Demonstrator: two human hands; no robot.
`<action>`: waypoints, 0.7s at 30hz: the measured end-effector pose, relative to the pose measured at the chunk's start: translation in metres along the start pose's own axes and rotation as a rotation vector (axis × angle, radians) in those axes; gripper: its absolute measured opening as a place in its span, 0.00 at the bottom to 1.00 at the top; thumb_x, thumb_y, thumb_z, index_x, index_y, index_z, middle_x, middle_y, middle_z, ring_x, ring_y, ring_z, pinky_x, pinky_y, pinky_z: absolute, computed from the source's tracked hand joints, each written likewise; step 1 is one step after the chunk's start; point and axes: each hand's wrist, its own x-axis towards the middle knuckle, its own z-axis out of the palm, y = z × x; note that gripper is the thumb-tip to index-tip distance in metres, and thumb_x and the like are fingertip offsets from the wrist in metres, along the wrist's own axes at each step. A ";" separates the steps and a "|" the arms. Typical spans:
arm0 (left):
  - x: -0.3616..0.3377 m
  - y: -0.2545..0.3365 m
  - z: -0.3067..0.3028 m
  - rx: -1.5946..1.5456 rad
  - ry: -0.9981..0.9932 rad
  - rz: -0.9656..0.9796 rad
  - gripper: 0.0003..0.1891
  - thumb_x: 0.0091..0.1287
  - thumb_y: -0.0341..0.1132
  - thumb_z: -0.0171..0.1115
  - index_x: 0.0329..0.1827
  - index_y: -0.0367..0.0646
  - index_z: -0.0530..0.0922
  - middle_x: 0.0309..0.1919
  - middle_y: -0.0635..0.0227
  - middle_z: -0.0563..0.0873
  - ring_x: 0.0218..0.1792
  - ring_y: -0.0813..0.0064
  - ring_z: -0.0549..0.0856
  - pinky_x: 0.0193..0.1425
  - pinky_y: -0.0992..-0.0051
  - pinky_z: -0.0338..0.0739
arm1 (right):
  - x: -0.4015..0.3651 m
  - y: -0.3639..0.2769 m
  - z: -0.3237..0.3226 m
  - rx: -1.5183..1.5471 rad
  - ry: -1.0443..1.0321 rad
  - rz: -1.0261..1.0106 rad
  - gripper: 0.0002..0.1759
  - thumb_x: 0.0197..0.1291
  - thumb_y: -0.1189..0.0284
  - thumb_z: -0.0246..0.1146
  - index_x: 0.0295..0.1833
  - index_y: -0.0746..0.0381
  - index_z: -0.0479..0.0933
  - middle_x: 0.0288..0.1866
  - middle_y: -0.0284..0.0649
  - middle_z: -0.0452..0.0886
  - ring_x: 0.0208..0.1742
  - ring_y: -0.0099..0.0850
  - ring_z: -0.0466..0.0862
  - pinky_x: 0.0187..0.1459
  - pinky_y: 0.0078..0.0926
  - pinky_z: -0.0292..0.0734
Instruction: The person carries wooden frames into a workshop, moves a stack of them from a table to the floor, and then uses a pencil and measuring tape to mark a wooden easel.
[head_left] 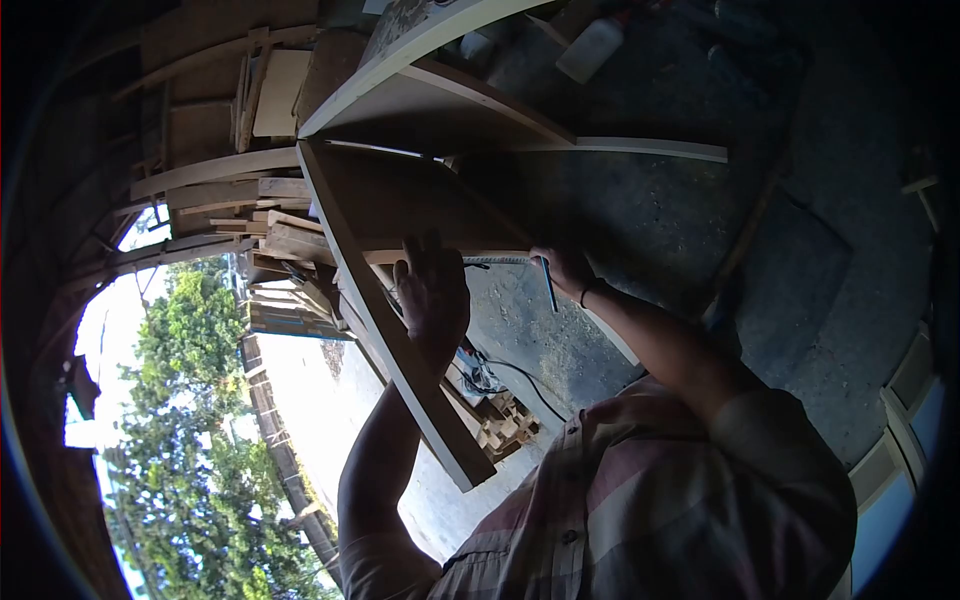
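My left hand (437, 292) lies with its fingers apart against the edge of a brown panel (400, 195) in a wooden frame. The wrist passes behind a long pale wooden board (385, 320) that slants down toward my chest. My right hand (566, 272) is closed around a thin blue pencil (548, 285), which points downward at the panel's right corner. Between the two hands, a narrow strip with fine marks (495, 260) runs along the panel's edge; shadow hides whether either hand presses on it.
Above, another framed panel (480, 97) with pale edge strips joins at a corner. Stacked timber (290, 235) stands at left. Wood offcuts (507, 424) and a dark cable (530, 378) lie on the concrete floor (640, 215). A whitish container (590, 50) is at the top.
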 end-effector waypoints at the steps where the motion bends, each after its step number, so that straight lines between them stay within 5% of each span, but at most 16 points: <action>1: 0.001 0.001 0.001 0.033 -0.059 -0.014 0.04 0.55 0.29 0.63 0.31 0.39 0.79 0.51 0.55 0.75 0.55 0.54 0.73 0.44 0.60 0.77 | 0.000 0.001 0.001 0.001 0.000 -0.009 0.07 0.61 0.67 0.63 0.37 0.58 0.80 0.33 0.45 0.82 0.38 0.45 0.83 0.40 0.41 0.76; 9: 0.004 0.002 0.015 0.040 -0.077 -0.046 0.04 0.53 0.30 0.65 0.30 0.40 0.81 0.52 0.58 0.75 0.56 0.54 0.73 0.38 0.60 0.81 | -0.001 -0.026 -0.019 -0.068 0.083 -0.060 0.08 0.63 0.69 0.62 0.45 0.60 0.80 0.40 0.46 0.83 0.44 0.46 0.83 0.42 0.40 0.77; 12: 0.002 0.002 0.019 0.071 -0.123 -0.090 0.03 0.58 0.30 0.63 0.33 0.42 0.82 0.54 0.58 0.76 0.59 0.52 0.74 0.37 0.61 0.83 | -0.004 -0.070 -0.030 0.251 0.225 -0.021 0.15 0.72 0.68 0.56 0.59 0.60 0.79 0.45 0.48 0.86 0.47 0.40 0.87 0.52 0.35 0.80; 17: 0.003 0.004 0.016 0.107 -0.025 -0.073 0.03 0.59 0.32 0.63 0.33 0.43 0.82 0.52 0.59 0.77 0.55 0.55 0.76 0.37 0.60 0.83 | -0.003 -0.065 0.026 0.899 0.159 -0.091 0.16 0.71 0.67 0.60 0.59 0.62 0.79 0.53 0.44 0.86 0.51 0.33 0.87 0.51 0.29 0.82; 19: 0.003 0.004 0.020 0.087 -0.028 -0.078 0.03 0.57 0.31 0.64 0.31 0.42 0.81 0.51 0.58 0.77 0.55 0.54 0.76 0.37 0.59 0.82 | -0.001 -0.081 0.010 0.813 0.107 -0.099 0.19 0.74 0.67 0.56 0.62 0.68 0.75 0.59 0.46 0.83 0.60 0.33 0.83 0.59 0.28 0.78; 21: 0.002 0.003 0.023 0.066 -0.031 -0.078 0.04 0.55 0.31 0.64 0.30 0.41 0.79 0.50 0.58 0.77 0.54 0.53 0.75 0.36 0.58 0.81 | 0.004 -0.094 -0.002 0.741 0.154 -0.112 0.15 0.71 0.68 0.60 0.56 0.65 0.78 0.53 0.44 0.85 0.55 0.33 0.85 0.56 0.28 0.80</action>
